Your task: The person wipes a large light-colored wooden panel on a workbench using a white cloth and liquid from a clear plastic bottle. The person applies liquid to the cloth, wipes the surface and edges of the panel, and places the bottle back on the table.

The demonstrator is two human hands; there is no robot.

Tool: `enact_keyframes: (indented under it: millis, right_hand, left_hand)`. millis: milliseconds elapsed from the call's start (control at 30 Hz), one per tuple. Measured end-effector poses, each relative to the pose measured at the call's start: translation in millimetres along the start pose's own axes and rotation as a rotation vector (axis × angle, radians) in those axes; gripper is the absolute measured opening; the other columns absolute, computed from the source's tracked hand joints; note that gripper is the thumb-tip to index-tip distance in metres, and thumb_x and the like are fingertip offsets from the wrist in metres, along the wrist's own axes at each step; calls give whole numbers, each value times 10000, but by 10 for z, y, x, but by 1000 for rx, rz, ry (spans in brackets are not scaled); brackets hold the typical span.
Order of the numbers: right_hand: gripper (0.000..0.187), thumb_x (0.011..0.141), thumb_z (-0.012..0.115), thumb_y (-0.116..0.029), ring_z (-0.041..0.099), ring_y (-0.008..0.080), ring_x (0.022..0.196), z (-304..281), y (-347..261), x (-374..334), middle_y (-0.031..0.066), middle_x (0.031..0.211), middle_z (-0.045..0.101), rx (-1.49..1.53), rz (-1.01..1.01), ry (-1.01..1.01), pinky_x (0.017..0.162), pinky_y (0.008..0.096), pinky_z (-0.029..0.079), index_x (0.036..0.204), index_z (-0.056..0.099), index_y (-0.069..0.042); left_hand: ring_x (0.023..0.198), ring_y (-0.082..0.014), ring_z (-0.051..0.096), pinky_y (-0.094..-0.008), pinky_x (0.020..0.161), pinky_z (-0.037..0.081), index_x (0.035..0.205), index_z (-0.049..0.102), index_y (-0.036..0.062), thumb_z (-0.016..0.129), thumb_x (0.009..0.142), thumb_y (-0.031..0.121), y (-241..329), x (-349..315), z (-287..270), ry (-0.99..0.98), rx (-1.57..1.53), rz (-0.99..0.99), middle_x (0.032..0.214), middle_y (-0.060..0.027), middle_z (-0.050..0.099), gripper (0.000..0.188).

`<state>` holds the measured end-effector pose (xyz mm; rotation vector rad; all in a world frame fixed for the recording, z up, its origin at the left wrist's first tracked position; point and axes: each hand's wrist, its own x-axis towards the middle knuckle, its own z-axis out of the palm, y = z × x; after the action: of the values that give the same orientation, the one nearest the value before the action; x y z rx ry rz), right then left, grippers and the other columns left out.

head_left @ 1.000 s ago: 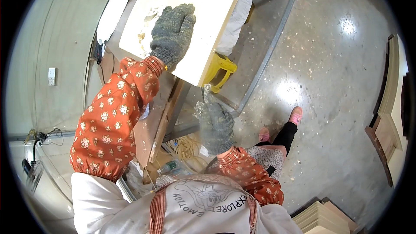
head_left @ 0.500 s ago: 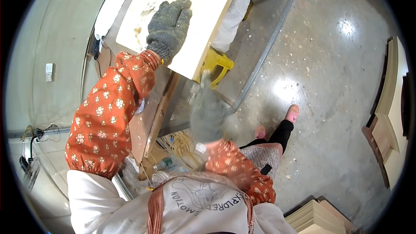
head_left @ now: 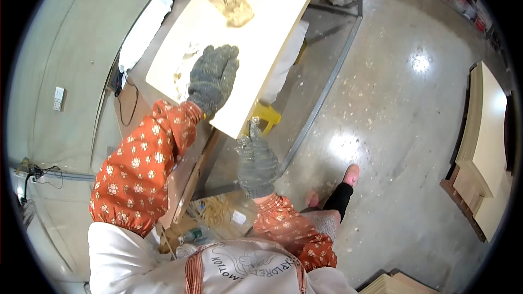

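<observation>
A pale, smooth board [head_left: 261, 11] lies on the work table. My left hand [head_left: 213, 76], in a dark grey knitted glove, rests flat on it near the close end, with nothing seen under the palm. My right hand [head_left: 257, 160], in a similar glove, is beside the board's near right corner. Its fingers are pressed together and point at the edge; a small shiny bit shows at the fingertips, too small to name. Whitish-yellow smears and scraps [head_left: 181, 76] lie left of my left hand. Farther up the board is a clear plastic container [head_left: 227, 4] with amber-brown residue.
A metal table frame [head_left: 327, 87] runs along the right. Under the table are a yellow plastic stool [head_left: 267, 117] and a white sack [head_left: 286, 65]. Stacked boards [head_left: 479, 147] stand at far right. Coiled cord [head_left: 216, 210] and a bottle [head_left: 190, 235] lie below.
My right hand has risen to the board's near corner and its blur has lessened. My left hand stays flat on the board. The view has shifted, bringing the whole plastic container into sight.
</observation>
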<state>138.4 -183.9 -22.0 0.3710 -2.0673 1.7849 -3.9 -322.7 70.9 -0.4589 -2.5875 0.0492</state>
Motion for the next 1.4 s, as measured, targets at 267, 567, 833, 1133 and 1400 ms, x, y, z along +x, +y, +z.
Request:
enact_keyframes:
  millis: [267,567,833,1133,1400]
  right_hand:
    - [516,890,566,-53,631,351,988,-209,359,306,181,1367,525,-192,-82,-180,826,406,518,1393,455,-23]
    - [609,771,600,-59,645,301,820,-634,519,654,144,1014,668,-307,-138,-301,686,400,526,1370,496,-94]
    - [570,782,516,31,634,348,945,-958,521,1090,197,1214,611,-228,-224,-368,825,418,519,1350,512,-20]
    - [401,885,495,-26,624,323,1069,-1041,583,1008,135,1355,553,-18,119,-530,870,390,519,1271,596,-66]
    - [321,901,537,-60,642,304,1042,-1644,714,1647,130,1168,663,-185,45,-758,899,392,514,1199,655,-79]
  left_hand:
    - [1105,-319,602,-454,1091,368,1133,647,63,589,923,176,125,63,-50,-58,-62,-62,1150,-151,655,245]
    - [1159,-325,566,-472,1090,358,1179,626,58,582,920,190,116,-3,-85,-73,-31,-60,1205,-156,629,294]
    - [1191,-343,539,-482,1085,354,1183,625,55,569,923,184,220,61,-81,-103,-34,-90,1219,-168,615,296]
    - [1160,-366,549,-488,1042,406,1149,632,40,640,861,103,265,45,-381,-135,-56,-110,1196,-174,615,295]
    - [1193,-381,525,-497,1063,383,1167,620,29,627,857,85,310,36,-480,-182,-61,-121,1233,-188,587,315]
